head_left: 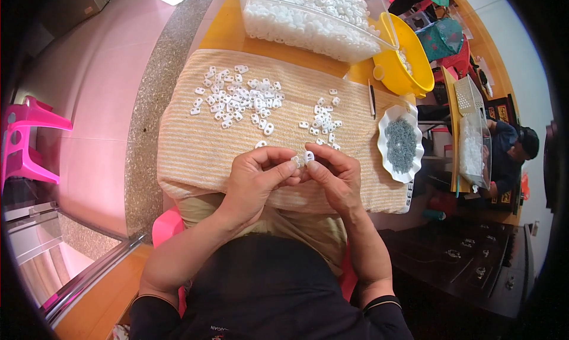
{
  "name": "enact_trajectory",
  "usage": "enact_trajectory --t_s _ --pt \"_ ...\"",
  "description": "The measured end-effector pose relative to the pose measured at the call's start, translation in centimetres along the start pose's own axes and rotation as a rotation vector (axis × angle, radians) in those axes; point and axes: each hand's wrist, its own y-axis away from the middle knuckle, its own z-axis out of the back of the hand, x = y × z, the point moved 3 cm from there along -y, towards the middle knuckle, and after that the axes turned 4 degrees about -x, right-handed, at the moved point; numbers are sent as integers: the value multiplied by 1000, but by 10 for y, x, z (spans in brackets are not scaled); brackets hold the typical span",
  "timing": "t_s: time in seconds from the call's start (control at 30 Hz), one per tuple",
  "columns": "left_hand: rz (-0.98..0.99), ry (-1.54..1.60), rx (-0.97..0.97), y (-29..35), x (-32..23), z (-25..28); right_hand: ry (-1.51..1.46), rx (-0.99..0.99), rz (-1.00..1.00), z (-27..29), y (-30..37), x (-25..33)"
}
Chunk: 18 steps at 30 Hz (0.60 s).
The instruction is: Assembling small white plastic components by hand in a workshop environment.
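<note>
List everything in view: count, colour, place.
big pile: many pieces, white, towel's left
small pile: fewer, white, right of big pile
towel: one, tan striped, on table
table: one, yellow, under towel
bin: one, clear, beyond towel, holding white pieces
tub: one, yellow, right of bin
stick: one, dark, towel's right
dish: one, white, towel's right edge
bits: uncountable, grey, in dish
stool: one, pink, far left
bag: one, teal, right of tub
basket: one, white, far right
box: one, clear, beside basket
person: one, dark clothes, far right
left grip: one, bare, towel's near edge, pinching pale bit
right grip: one, bare, beside left, pinching white piece
</note>
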Motion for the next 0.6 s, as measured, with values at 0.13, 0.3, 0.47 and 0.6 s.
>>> enact_trajectory --t_s 0.13,0.3,0.47,0.6 --pt "4 -24 6 0 0 0 10 10 -15 1 0 0" --pt "9 -25 5 0 -2 -2 87 94 22 0 -1 2" --pt "4 -42 7 0 -2 -1 77 99 5 1 -1 1" --pt "-4 -59 11 -1 0 0 61 90 3 0 -1 1"
